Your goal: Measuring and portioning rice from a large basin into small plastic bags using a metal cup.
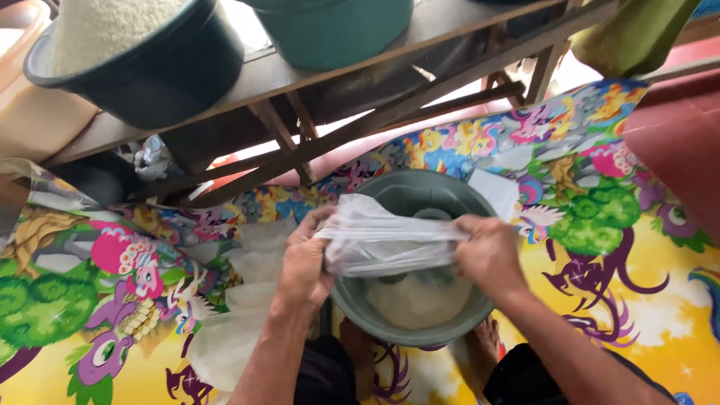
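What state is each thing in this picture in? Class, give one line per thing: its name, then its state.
Clear plastic bag: stretched between both hands, over the basin.
Left hand: gripping the bag's left end.
Right hand: gripping the bag's right end.
Green basin: on the mat, partly filled with white grains.
Dark tub: on the wooden shelf, heaped with white grains.

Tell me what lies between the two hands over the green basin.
In the head view, a clear plastic bag stretches between the left hand and the right hand, each gripping an end, above the white grains in the green basin.
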